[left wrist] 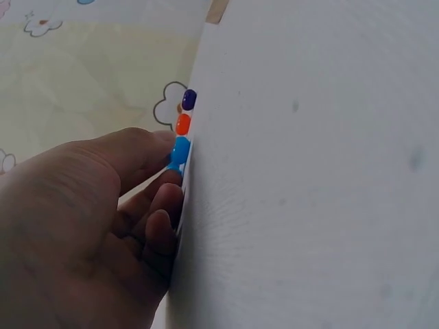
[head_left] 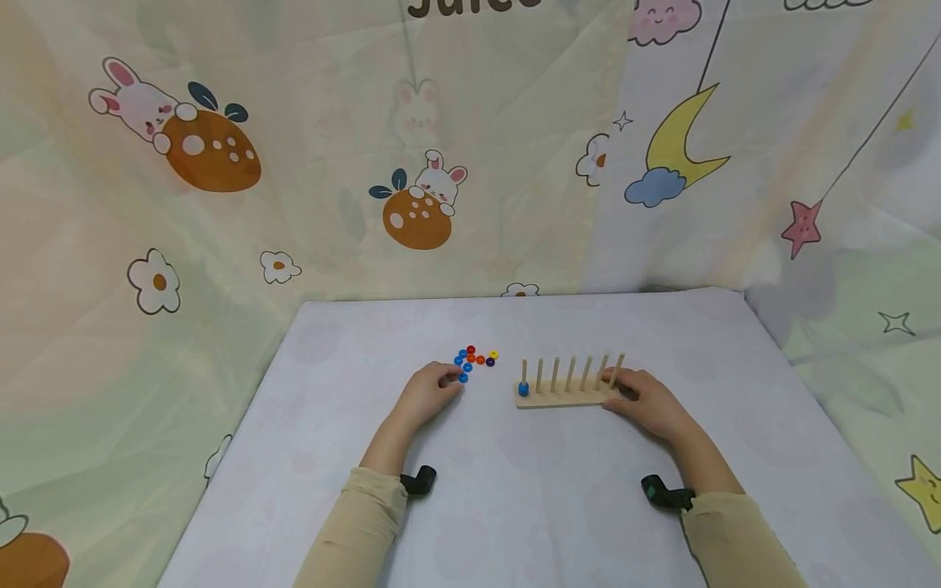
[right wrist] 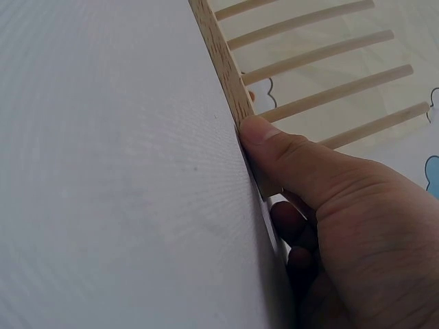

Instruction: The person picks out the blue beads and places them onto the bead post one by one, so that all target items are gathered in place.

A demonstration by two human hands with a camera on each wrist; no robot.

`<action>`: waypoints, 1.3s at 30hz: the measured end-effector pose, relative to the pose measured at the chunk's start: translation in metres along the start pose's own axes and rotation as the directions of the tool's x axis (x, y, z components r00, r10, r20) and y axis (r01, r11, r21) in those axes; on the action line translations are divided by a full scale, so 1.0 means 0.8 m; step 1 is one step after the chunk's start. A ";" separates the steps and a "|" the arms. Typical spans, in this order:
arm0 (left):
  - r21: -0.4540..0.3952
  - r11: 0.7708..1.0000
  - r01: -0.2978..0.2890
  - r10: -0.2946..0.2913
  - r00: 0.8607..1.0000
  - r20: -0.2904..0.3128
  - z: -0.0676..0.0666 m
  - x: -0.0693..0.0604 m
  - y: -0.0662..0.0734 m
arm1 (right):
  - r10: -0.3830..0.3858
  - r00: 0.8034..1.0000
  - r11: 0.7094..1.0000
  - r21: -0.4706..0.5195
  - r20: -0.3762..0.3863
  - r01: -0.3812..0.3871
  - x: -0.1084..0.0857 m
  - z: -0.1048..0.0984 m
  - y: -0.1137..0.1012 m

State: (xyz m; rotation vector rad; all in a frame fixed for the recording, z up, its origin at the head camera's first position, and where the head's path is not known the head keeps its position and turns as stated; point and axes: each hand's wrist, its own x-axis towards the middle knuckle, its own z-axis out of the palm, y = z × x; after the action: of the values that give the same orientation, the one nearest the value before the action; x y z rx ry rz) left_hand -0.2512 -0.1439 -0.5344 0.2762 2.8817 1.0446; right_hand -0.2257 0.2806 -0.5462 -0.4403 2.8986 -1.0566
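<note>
Around the nearest blue bead [head_left: 463, 378], the thumb and fingertips of my left hand [head_left: 429, 392] close in a pinch at the table surface. The left wrist view shows blue beads [left wrist: 180, 151] right at the thumb and index tips of that hand [left wrist: 89, 212]. My right hand [head_left: 647, 400] grips the right end of a wooden peg board [head_left: 562, 399], its thumb on the front edge of the base [right wrist: 230, 82]. Several upright pegs [head_left: 555, 376] stand on the board. Blue beads [head_left: 524, 389] sit on the leftmost peg.
Beyond my left hand lies a loose cluster: a red bead [head_left: 471, 349], orange beads [head_left: 480, 359], a yellow bead [head_left: 494, 354], a dark blue bead [head_left: 490, 362] and more blue ones. A white cloth covers the table [head_left: 515, 490]. Printed fabric [head_left: 309, 163] hangs behind.
</note>
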 end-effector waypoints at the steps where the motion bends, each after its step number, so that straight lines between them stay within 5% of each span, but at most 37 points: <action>1: -0.003 1.000 0.000 0.000 1.000 0.002 0.000 0.000 0.000 | 0.000 1.000 1.000 0.000 0.000 0.000 0.000 0.000 0.000; 16: 0.054 0.999 -0.006 0.003 0.999 0.050 0.001 0.014 0.002 | -0.010 1.000 1.000 -0.007 -0.002 0.010 0.001 0.001 0.002; 39: 0.067 0.998 -0.001 -0.004 0.998 0.067 -0.002 0.013 0.011 | -0.029 1.000 0.999 -0.024 0.000 0.029 0.002 0.001 0.003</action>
State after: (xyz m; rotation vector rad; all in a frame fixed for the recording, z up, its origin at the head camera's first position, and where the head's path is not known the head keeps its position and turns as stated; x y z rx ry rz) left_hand -0.2601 -0.1364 -0.5280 0.3065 2.8601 0.9213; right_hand -0.2279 0.2818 -0.5484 -0.4851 2.9175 -1.0264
